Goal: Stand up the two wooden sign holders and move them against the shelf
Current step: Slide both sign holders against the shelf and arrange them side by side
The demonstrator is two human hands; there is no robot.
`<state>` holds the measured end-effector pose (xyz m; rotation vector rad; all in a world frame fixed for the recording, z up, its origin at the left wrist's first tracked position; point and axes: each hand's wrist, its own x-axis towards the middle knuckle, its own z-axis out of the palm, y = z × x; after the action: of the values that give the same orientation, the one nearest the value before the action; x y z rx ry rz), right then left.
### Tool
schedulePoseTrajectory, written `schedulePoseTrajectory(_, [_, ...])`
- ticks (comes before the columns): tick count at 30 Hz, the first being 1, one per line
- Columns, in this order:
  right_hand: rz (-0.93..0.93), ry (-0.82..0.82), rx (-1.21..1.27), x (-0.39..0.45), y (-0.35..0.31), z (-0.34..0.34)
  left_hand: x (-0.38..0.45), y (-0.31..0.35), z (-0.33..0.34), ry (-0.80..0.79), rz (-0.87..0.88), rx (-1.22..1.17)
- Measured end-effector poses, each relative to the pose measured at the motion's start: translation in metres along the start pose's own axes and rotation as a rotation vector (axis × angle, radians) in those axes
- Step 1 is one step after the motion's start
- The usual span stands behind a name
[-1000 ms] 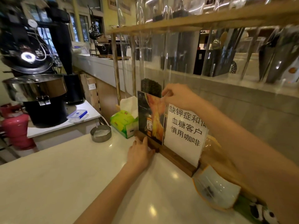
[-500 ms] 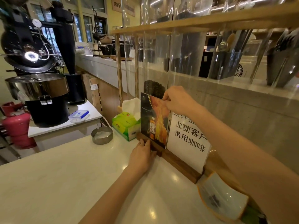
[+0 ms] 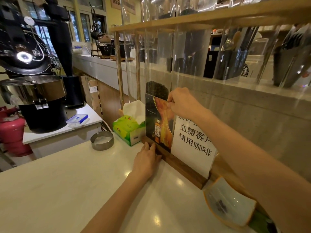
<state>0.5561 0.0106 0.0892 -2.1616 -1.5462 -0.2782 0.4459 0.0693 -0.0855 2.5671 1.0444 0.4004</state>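
Two sign holders stand upright side by side on the white counter (image 3: 70,190), close to the wooden shelf (image 3: 210,18) with its clear tubes. The left one (image 3: 157,125) shows a dark bottle advert in a clear panel on a dark wooden base. The right one (image 3: 193,145) holds a white sheet with black characters on a longer wooden base. My right hand (image 3: 181,103) pinches the top edge of the advert panel. My left hand (image 3: 147,158) lies flat on the counter, fingertips pressed against the advert holder's wooden base.
A green tissue box (image 3: 127,130) sits just left of the holders, and a round metal ashtray (image 3: 102,140) beyond it. A white and orange dish (image 3: 228,206) lies at the right. A black coffee roaster (image 3: 32,91) and a red gas cylinder (image 3: 11,135) stand at the left.
The advert holder has slid slightly back toward the shelf with both hands on it. My grip on its top and base is the same.
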Motion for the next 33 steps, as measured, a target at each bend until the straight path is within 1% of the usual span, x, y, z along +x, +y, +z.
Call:
schedulePoseTrajectory(4, [0.0, -0.005, -0.043, -0.001, 0.001, 0.001, -0.002, 0.003, -0.001, 0.006, 0.003, 0.016])
schedulePoseTrajectory(8, [0.004, -0.115, -0.038, -0.011, 0.0, -0.014, -0.004, 0.004, -0.003, -0.004, 0.014, -0.019])
schedulePoseTrajectory(10, [0.018, -0.162, 0.003, -0.022, 0.002, -0.028, -0.008, 0.007, -0.004, 0.021, 0.067, -0.05])
schedulePoseTrajectory(12, [0.038, -0.155, 0.064, -0.034, 0.007, -0.041, -0.014, 0.012, -0.005, 0.04, 0.151, -0.036])
schedulePoseTrajectory(14, [0.075, -0.153, 0.072, -0.049, 0.016, -0.052, -0.022, 0.019, -0.007, 0.035, 0.222, 0.001])
schedulePoseTrajectory(18, [0.143, -0.198, 0.035, -0.075, 0.026, -0.061, -0.037, 0.032, -0.008, 0.025, 0.271, 0.091])
schedulePoseTrajectory(20, [0.137, -0.179, 0.033, -0.082, 0.027, -0.057, -0.039, 0.037, -0.007, 0.048, 0.264, 0.111])
schedulePoseTrajectory(22, [0.137, -0.126, 0.048, -0.084, 0.025, -0.053, -0.038, 0.039, -0.005, 0.069, 0.246, 0.11])
schedulePoseTrajectory(25, [0.168, -0.07, 0.05, -0.083, 0.023, -0.049, -0.038, 0.041, -0.003, 0.084, 0.239, 0.121])
schedulePoseTrajectory(33, [0.188, -0.04, 0.059, -0.083, 0.022, -0.047, -0.036, 0.041, 0.0, 0.142, 0.25, 0.126])
